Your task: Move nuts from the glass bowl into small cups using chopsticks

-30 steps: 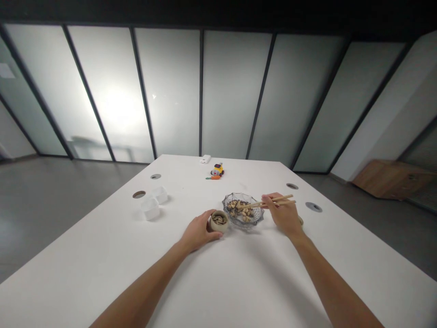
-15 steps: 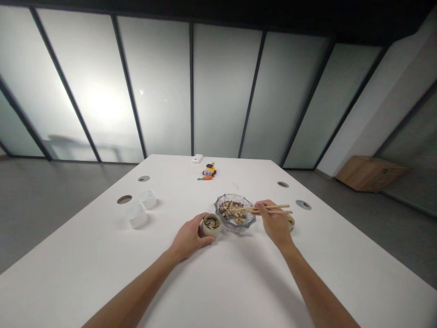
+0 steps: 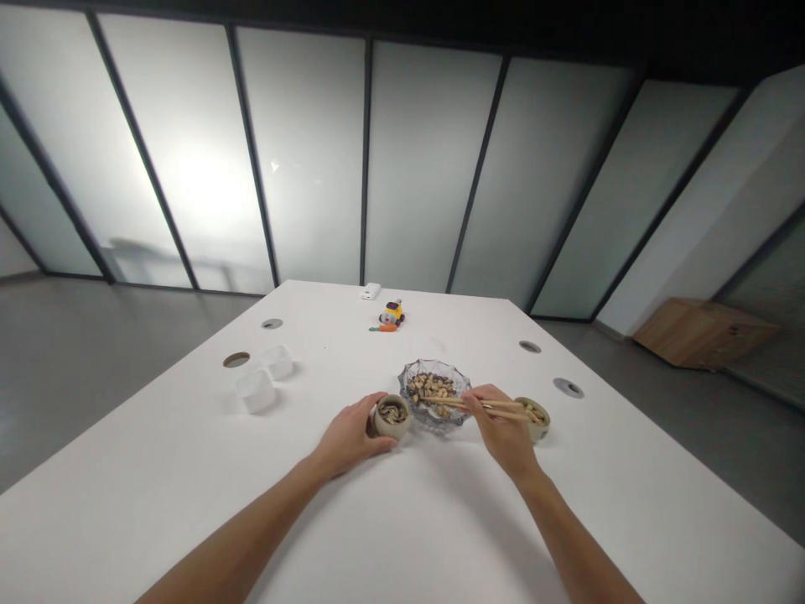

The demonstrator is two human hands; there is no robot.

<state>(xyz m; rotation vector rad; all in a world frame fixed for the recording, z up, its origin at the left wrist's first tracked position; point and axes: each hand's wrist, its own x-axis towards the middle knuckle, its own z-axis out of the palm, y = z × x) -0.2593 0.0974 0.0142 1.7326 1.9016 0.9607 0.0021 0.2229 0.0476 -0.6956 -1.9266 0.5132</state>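
Note:
My left hand [image 3: 352, 432] is wrapped round a small pale cup [image 3: 393, 428] that stands on the table. Striped seeds, which look like sunflower seeds [image 3: 392, 413], lie inside it. My right hand [image 3: 500, 424] grips a pair of wooden chopsticks [image 3: 503, 406], their tips pointing left into a scalloped glass bowl [image 3: 435, 417]. Mixed peanuts and dark seeds [image 3: 433, 387] fill the bowl. Whether the tips pinch a piece, I cannot make out. Just beyond my right hand is a second pale cup [image 3: 539, 429], partly hidden, with peanuts [image 3: 533, 413] in it.
Two clear plastic boxes [image 3: 255, 392] stand to the left on the white table [image 3: 377, 520]. Farther back are a yellow toy truck [image 3: 393, 313], a toy carrot [image 3: 385, 329] and a white device [image 3: 371, 291]. Round cable holes [image 3: 236, 360] line both sides.
My right hand has lowered a little, and the chopstick tips have shifted lower in the bowl. More of the right cup shows. My left hand still holds its cup; the view has turned slightly.

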